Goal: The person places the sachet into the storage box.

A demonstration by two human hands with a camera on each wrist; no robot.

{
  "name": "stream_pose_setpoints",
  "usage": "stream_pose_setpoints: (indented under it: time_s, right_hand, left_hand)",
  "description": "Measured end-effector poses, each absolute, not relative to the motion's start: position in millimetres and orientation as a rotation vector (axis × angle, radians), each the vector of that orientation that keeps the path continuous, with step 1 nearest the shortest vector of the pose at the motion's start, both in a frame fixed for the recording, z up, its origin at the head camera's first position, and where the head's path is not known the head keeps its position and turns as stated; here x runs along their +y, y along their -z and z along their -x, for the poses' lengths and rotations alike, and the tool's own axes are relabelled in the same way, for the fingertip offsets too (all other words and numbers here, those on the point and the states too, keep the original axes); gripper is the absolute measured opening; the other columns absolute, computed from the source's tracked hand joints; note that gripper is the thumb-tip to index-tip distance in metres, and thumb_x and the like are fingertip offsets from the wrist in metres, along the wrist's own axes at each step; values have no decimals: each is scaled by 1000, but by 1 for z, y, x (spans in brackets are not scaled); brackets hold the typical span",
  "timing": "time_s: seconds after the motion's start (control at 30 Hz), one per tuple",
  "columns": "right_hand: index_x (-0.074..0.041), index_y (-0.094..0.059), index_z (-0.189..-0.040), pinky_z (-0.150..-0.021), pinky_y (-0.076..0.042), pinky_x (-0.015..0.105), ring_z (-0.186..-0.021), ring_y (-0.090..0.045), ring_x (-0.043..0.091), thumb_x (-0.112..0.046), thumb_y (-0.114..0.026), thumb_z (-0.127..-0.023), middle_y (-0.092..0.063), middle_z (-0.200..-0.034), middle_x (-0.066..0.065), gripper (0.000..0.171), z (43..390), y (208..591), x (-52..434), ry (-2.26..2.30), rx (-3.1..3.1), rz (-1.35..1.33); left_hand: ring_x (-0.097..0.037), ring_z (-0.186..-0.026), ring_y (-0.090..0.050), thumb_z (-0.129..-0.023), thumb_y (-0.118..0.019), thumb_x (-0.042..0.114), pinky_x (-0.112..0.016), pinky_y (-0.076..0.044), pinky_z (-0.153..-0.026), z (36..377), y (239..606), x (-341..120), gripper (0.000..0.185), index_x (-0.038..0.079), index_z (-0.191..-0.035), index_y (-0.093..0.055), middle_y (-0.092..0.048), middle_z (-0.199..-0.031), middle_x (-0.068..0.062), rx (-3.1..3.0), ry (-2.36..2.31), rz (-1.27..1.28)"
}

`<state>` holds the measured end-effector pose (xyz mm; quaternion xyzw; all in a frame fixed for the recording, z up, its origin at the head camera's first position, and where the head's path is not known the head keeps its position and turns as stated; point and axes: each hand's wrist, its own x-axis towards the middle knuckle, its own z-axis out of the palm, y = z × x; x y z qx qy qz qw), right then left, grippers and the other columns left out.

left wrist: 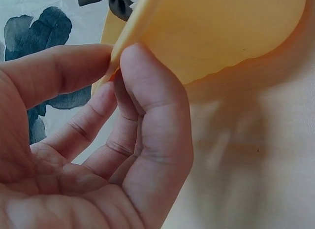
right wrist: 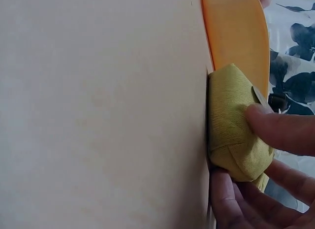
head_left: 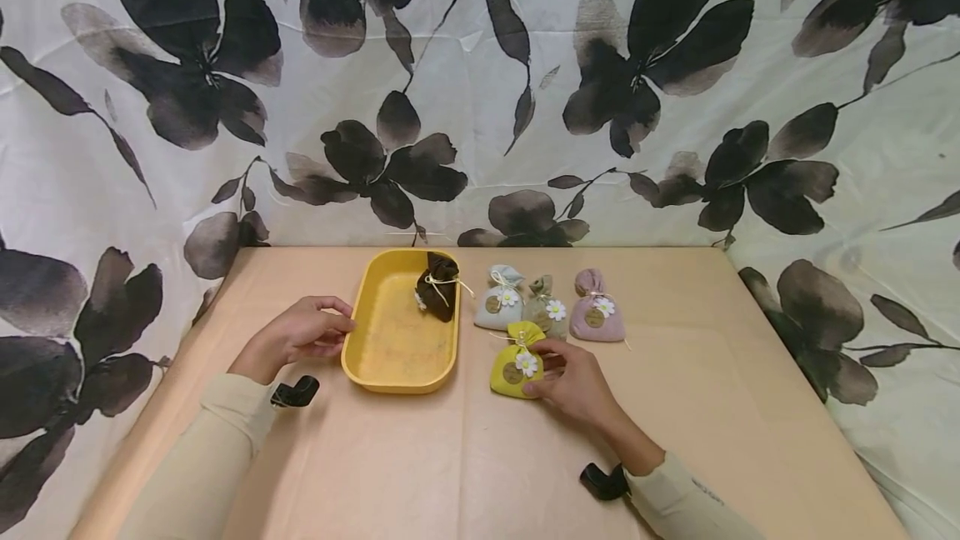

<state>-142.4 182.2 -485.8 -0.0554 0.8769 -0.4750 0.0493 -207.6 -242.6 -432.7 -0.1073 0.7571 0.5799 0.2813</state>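
Note:
My left hand (head_left: 311, 330) pinches the left rim of a yellow tray (head_left: 400, 384) between thumb and finger, seen close up in the left wrist view. Inside the tray, at its back right, lies a black drawstring pouch (head_left: 437, 294) with a pale cord. To the right of the tray my right hand (head_left: 573, 377) grips a yellow-green drawstring pouch (right wrist: 230, 120) that bears a white daisy and a round tag. The right wrist view has the thumb on one side of this pouch and fingers on the other, with its base close to the table.
Behind the yellow-green pouch are a pale grey pouch (head_left: 498, 307), an olive-beige pouch (head_left: 542, 307) and a pink pouch (head_left: 596, 319), each with a daisy. A floral cloth (head_left: 517, 90) hangs along the back edge of the light wooden table (head_left: 420, 473).

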Motion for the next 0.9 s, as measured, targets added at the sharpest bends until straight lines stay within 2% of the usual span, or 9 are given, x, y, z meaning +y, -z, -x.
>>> stream_pose_setpoints:
  time_s: [0.17,0.5,0.73,0.9]
  right_hand:
    - [-9,-74,-114,-84,-62,37,-97,-73,22,-1,-91,-71,-74,-113,9,47,147,484,179,1415,2700,192]
    - [-10,-75,-104,-73,-55,24,-85,-69,17,4,-89,-67,-74,-105,8,41,151,483,179,1478,2641,100]
    - [-8,-77,-101,-69,-55,24,-81,-68,17,4,-89,-66,-75,-98,9,39,152,487,180,1550,2604,75]
    - [-7,-78,-101,-67,-56,23,-82,-71,18,5,-88,-65,-76,-100,12,39,150,487,179,1616,2562,36]
  left_hand:
    - [-10,-67,-61,-99,-66,10,-22,-59,-63,209,432,-244,31,-1,-126,-55,-62,-78,-2,2030,-1559,292]
    - [-9,-67,-62,-99,-66,10,-22,-59,-64,209,435,-244,34,-2,-129,-55,-63,-78,-1,2022,-1579,281]
    - [-9,-66,-62,-100,-65,10,-21,-59,-63,209,436,-243,35,-3,-131,-54,-63,-78,-1,2048,-1558,313]
    - [-10,-67,-62,-100,-65,11,-21,-59,-63,209,437,-245,35,-2,-130,-55,-63,-79,-2,2056,-1553,313]
